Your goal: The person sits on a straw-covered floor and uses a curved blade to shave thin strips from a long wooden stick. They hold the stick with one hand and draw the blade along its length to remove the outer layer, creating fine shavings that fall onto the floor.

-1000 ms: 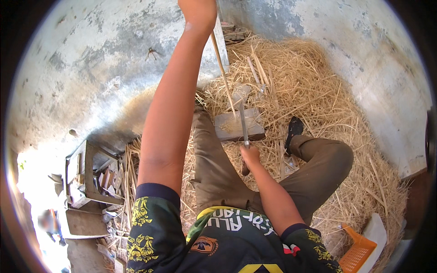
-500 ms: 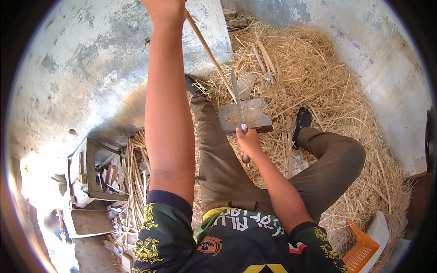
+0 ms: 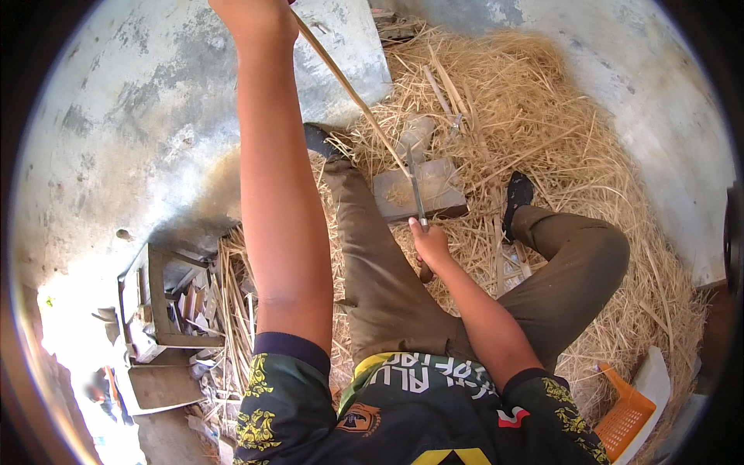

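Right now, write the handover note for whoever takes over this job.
Left hand: raised at the top edge, gripping the upper end of a long thin stick.
Right hand: gripping a knife, blade against the stick's lower end over the wooden block.
Block sits between the legs on straw.
Done: shavings litter the ground.
Left: cannot tell how much of the stick remains uncut.

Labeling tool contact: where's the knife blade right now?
Head view, center: knife in the right hand, blade on the wooden block, meeting the cane strip.
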A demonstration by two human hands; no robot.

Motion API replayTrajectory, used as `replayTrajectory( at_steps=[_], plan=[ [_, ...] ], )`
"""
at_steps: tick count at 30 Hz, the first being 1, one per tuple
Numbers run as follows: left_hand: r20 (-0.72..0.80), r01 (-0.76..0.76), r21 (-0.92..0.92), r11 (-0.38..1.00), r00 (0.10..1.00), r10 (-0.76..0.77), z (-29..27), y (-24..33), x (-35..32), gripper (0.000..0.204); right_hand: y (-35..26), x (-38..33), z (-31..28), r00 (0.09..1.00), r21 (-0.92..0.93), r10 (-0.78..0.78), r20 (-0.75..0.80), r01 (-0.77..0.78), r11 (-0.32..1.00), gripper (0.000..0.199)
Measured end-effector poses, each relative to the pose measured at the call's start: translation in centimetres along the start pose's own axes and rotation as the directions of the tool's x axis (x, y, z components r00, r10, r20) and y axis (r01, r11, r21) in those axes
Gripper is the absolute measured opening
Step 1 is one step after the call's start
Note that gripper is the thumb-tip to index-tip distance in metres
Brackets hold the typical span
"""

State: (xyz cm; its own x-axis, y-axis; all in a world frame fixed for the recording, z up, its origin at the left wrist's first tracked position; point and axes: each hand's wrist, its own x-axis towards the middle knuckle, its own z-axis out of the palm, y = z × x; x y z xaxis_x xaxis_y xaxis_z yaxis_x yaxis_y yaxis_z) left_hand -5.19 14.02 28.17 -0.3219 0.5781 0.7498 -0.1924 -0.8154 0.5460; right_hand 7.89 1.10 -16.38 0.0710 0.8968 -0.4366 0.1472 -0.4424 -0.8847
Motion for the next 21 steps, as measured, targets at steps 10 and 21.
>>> replayTrajectory(
  at_steps=[10, 21],
  plan=[
    [-0.196, -0.090, 0.559, 0.824, 0.952, 0.237, 1.1, -0.6, 0.3, 0.065, -4.9, -3.3, 0.6, 0.974, 0.514, -0.121, 0.189, 0.007, 0.858, 0.063],
    [-0.231, -0.060, 0.448, 0.892, 0.956, 0.180, -0.2, 0.3, 0.0, 0.064, -6.7, -3.4, 0.1, 0.917, 0.355, -0.372, -0.146, 0.400, 0.845, 0.058]
  ],
)
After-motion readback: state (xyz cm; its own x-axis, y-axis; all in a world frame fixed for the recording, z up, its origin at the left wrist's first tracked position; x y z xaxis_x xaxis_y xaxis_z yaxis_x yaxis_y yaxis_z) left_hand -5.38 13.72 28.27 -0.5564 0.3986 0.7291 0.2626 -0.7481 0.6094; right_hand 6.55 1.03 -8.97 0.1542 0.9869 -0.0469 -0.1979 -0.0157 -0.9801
